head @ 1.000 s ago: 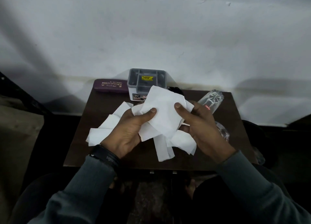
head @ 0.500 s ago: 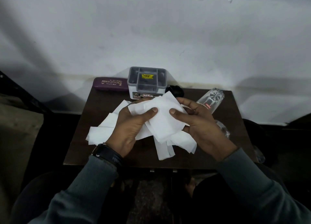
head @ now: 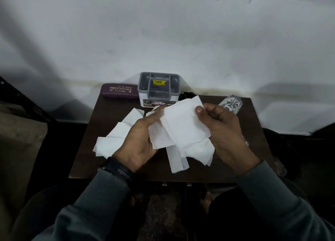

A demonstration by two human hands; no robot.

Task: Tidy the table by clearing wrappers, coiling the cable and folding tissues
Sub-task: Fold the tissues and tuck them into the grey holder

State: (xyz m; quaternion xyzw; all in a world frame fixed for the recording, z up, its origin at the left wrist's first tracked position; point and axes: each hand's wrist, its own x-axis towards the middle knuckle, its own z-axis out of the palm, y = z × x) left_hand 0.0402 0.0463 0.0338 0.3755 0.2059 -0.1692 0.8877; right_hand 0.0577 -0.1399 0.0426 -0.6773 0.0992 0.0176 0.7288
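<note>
- The white tissue (head: 183,125) is held up over the middle of the dark table (head: 101,114), above the loose tissues (head: 112,143) piled there.
- The right hand (head: 224,130) pinches its upper right edge, thumb (head: 199,110) on top, fingers curled behind.
- The left hand (head: 139,141) grips the left side, thumb stretched along the paper; its fingers are hidden behind the sheets.
- Behind them a grey organiser box (head: 158,88) and a purple glasses case (head: 119,92) sit at the wall edge.
- Compared with half a second ago, the thumbs have moved apart: they were pinching nearly together mid-sheet, and the right one now sits out at the edge.
</note>
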